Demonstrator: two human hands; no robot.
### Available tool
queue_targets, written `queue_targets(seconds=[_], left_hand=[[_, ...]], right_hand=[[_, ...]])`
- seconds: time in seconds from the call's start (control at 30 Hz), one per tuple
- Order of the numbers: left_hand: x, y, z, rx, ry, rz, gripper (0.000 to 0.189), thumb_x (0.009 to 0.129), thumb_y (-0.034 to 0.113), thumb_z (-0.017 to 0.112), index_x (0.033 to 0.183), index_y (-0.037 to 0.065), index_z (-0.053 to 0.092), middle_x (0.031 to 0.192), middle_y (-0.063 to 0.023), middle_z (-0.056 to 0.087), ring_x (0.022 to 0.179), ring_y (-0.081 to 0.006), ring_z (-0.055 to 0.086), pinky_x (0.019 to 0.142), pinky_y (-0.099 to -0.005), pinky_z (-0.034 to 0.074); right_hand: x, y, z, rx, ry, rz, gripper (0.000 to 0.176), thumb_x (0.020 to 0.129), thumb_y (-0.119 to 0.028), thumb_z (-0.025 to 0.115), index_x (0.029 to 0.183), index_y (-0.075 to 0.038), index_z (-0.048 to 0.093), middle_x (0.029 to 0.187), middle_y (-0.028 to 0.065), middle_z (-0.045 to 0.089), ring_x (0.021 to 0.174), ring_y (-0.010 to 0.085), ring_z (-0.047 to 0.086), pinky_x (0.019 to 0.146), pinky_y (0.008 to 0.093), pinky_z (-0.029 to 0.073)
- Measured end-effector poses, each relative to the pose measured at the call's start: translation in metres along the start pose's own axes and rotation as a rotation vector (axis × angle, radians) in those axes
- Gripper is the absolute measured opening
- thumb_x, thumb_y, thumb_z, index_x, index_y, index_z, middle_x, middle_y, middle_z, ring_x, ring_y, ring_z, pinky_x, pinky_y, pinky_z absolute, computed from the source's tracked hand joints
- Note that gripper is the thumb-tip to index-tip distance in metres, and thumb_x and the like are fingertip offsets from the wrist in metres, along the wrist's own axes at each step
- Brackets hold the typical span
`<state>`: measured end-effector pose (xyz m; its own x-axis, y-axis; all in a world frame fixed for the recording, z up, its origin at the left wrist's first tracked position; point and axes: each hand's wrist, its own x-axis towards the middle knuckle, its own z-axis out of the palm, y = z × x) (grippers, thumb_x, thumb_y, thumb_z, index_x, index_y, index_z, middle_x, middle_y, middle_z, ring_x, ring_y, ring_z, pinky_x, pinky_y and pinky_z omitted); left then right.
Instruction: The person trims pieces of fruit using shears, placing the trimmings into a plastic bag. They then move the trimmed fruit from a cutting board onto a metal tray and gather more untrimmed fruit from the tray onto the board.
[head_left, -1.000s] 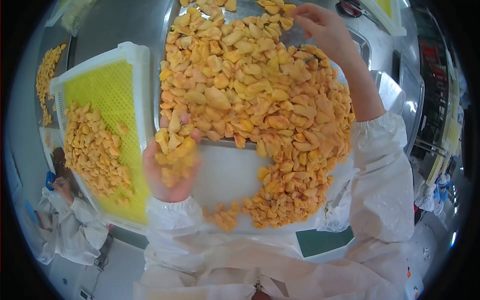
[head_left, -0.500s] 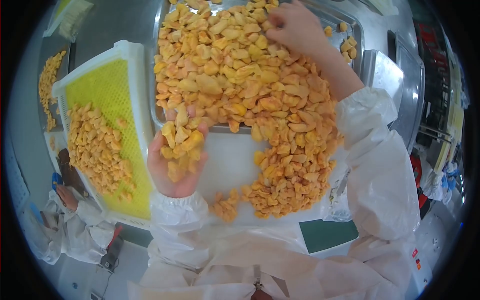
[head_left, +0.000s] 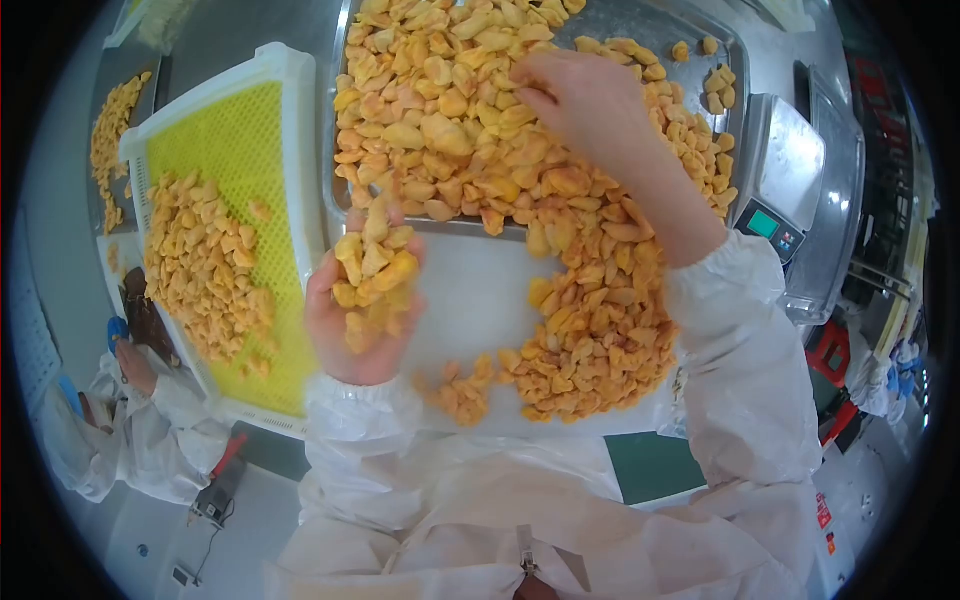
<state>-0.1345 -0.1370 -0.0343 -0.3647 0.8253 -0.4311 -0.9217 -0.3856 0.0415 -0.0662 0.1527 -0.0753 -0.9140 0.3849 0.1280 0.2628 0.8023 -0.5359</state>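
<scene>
My left hand (head_left: 365,340) is palm up, its fingers curled round a small heap of yellow-orange chunks (head_left: 375,265). It sits between the yellow-lined crate and the white board. My right hand (head_left: 590,105) reaches across the big pile of similar yellow-orange chunks (head_left: 440,130), thumb and fingers pinched together at the surface of the pile. What lies between those fingertips is hidden. The pile fills much of a metal tray (head_left: 650,25) and spills over its near edge onto a white board (head_left: 465,290). A small cluster of chunks (head_left: 467,390) lies near my left wrist.
On the left, a white crate (head_left: 297,150) with a yellow perforated lining (head_left: 215,125) holds more chunks. A scale (head_left: 775,180) with a lit display stands right of the tray. Another person's hand (head_left: 135,365) is at lower left, beside a further tray of chunks.
My right hand has come nearer and slightly left over the pile. My left hand still holds its heap. The view has shifted, bringing the scale's display into sight.
</scene>
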Motion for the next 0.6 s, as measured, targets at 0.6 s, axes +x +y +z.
queue_targets(seconds=[0.6], left_hand=[[-0.011, 0.008, -0.005, 0.002, 0.161, 0.115, 0.045, 0.092, 0.028, 0.050, 0.134, 0.012, 0.047, 0.139, -0.0139, 0.042, 0.120, -0.0340, 0.046, 0.070, -0.0480, 0.061]], right_hand=[[0.037, -0.012, 0.019, -0.439, -0.215, 0.084, 0.031, 0.076, -0.037, 0.068, 0.095, -0.013, 0.073, 0.086, 0.0107, 0.070, 0.078, 0.0275, 0.066, 0.070, 0.0395, 0.052]])
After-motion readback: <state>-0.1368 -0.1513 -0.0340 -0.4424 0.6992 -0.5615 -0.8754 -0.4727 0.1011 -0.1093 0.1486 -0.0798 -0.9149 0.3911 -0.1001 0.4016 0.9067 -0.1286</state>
